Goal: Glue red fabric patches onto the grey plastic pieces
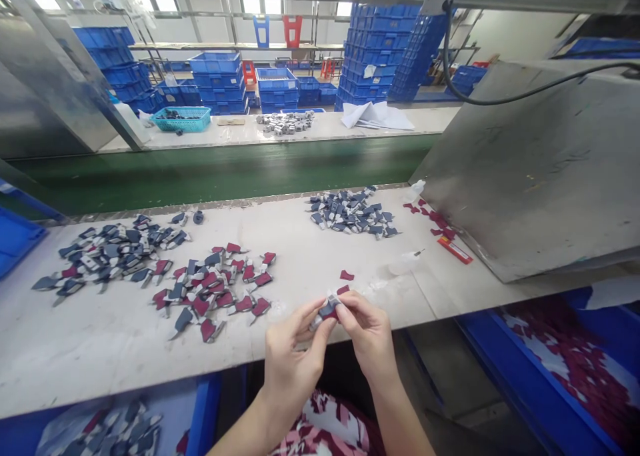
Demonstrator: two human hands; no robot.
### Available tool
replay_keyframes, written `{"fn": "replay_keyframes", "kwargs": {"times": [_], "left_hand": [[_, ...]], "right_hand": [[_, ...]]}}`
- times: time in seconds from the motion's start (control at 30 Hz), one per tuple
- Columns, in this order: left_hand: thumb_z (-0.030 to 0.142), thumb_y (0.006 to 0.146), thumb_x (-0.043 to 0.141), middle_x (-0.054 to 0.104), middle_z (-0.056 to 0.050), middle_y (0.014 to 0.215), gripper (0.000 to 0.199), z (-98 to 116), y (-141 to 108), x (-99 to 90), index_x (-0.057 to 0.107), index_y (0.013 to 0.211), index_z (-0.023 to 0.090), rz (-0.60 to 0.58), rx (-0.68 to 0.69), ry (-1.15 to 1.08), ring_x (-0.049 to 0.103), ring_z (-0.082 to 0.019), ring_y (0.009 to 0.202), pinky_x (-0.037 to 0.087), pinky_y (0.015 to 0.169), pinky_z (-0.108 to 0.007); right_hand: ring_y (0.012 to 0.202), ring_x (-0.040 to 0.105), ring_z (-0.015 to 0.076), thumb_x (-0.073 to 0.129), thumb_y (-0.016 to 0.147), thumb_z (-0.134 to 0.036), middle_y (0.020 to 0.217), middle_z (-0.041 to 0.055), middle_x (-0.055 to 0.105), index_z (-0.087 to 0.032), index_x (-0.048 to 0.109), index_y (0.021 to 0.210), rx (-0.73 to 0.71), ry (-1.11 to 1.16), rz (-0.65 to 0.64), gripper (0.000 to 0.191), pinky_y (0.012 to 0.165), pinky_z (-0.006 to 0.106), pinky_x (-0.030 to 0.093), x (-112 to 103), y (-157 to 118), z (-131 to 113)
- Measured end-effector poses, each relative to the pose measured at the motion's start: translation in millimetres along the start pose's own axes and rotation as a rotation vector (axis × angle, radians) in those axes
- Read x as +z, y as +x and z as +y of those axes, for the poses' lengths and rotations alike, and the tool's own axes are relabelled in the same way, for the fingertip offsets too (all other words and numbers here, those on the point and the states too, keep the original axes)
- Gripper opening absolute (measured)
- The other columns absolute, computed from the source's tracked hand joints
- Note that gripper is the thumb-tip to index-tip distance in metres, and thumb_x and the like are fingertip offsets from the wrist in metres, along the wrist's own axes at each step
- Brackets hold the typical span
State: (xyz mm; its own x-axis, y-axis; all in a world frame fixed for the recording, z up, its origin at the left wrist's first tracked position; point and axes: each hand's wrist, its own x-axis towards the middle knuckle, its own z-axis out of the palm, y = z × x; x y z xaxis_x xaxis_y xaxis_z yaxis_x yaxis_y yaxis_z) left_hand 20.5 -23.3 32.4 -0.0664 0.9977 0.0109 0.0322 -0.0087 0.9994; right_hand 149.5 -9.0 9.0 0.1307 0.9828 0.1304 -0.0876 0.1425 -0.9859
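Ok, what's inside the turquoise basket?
Small dark parts lie in the turquoise basket; too small to identify. Whatever is beneath the top ones is covered.

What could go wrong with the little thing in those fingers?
The small part might slip from the left hand and right hand and fall off the table, because they hold it near the front edge. A hand could also bump the loose red piece lying just beyond them.
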Motion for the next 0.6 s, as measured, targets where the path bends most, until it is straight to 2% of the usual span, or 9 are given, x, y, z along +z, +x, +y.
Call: {"fn": "replay_keyframes", "kwargs": {"times": [0.2,0.43,0.6], "left_hand": [[0.029,0.079,0.075,0.08,-0.01,0.101,0.026,-7.2,12.7,-0.9,0.077,0.101,0.016,-0.029,-0.013,-0.068,0.076,-0.028,0.095,0.066,0.081,-0.033],[0.022,0.089,0.063,0.078,-0.008,0.109,0.025,-27.7,16.5,-2.5,0.077,0.11,0.022,-0.014,0.282,0.196,0.076,-0.025,0.094,0.064,0.085,-0.033],[0.022,0.087,0.063,0.078,-0.009,0.11,0.029,-32.1,23.8,-10.4,0.075,0.114,0.019,-0.091,0.235,0.245,0.077,-0.025,0.092,0.065,0.08,-0.033]], "right_hand": [[0.089,0.066,0.0201,0.067,0.087,-0.042,0.093,0.007,0.069,-0.021,0.075,0.095,0.036,-0.015,-0.049,0.023,0.078,0.03,0.057,-0.7,2.4,5.0],[0.083,0.069,0.0227,0.077,0.077,-0.048,0.089,0.0085,0.073,-0.019,0.076,0.091,0.117,0.078,0.087,0.032,0.076,0.032,0.058,12.0,7.9,21.7],[0.086,0.07,0.025,0.081,0.068,-0.054,0.083,0.0081,0.075,-0.019,0.079,0.086,0.275,0.143,0.112,0.04,0.082,0.037,0.057,15.5,17.1,25.7]]}}
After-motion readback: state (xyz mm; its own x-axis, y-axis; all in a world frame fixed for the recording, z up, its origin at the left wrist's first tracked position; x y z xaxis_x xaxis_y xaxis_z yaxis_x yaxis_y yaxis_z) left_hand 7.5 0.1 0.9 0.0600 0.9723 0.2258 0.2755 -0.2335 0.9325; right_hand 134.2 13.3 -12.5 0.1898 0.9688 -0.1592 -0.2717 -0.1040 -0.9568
